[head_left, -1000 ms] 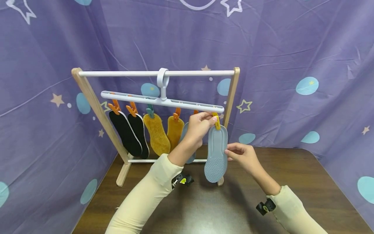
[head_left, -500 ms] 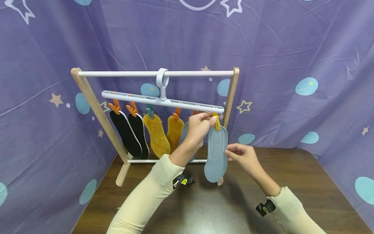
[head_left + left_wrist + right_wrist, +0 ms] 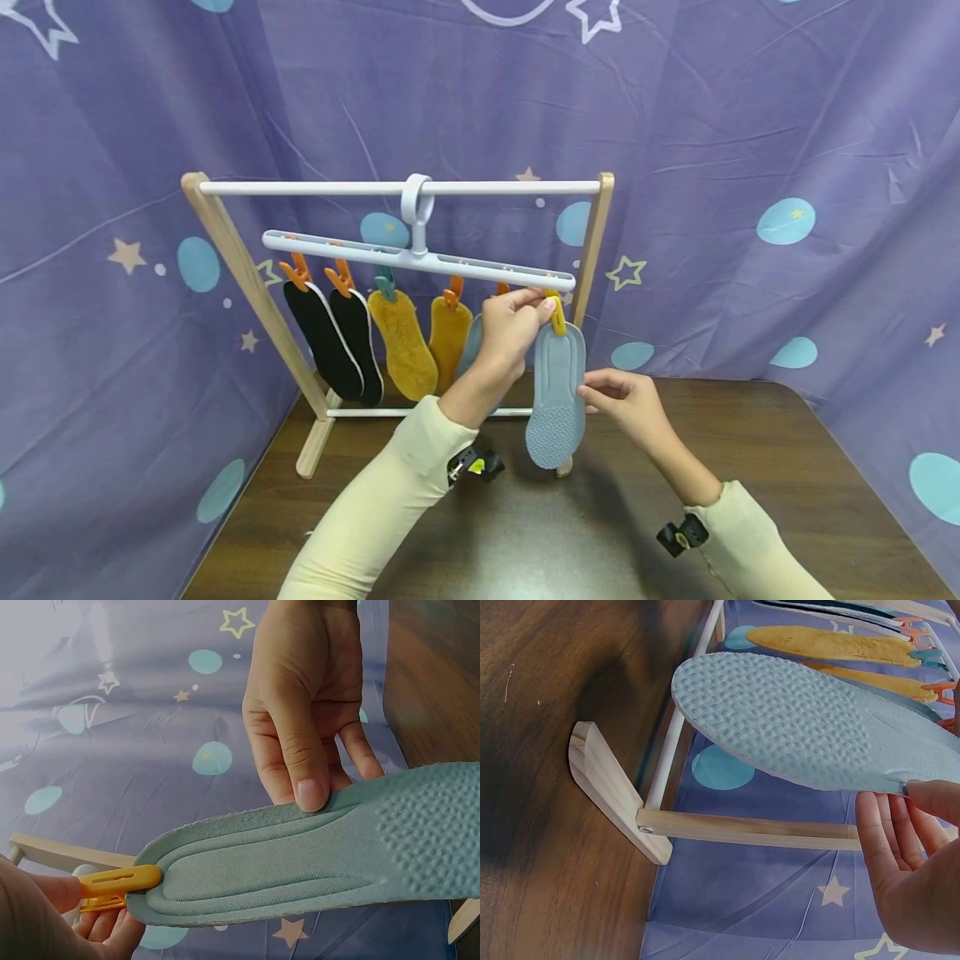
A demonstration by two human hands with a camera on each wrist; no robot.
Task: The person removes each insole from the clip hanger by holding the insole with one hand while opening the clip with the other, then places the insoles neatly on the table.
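Observation:
At the hanger's right end, a light blue insole (image 3: pixel 557 400) hangs upright with its upper tip in a yellow clip (image 3: pixel 557 315). My left hand (image 3: pixel 508 333) pinches that clip between thumb and fingers; the left wrist view shows the clip (image 3: pixel 120 882) over the insole's edge. My right hand (image 3: pixel 622 402) pinches the insole's right side edge, thumb on its face, as the right wrist view also shows on the insole (image 3: pixel 780 720). Behind my left hand a second blue insole (image 3: pixel 471 350) is partly hidden. The white hanger (image 3: pixel 480 268) tilts down to the right.
Black insoles (image 3: pixel 318 342) and fuzzy yellow insoles (image 3: pixel 403 346) hang farther left from orange and green clips. The hanger hooks over the white bar of a wooden rack (image 3: pixel 247 267), which stands on a brown table (image 3: pixel 750 467). A purple patterned curtain (image 3: pixel 712 125) surrounds it.
Both hands keep their grips on the clip and the insole. The left forearm shifts slightly right, and the view moves a little; otherwise things stay nearly still.

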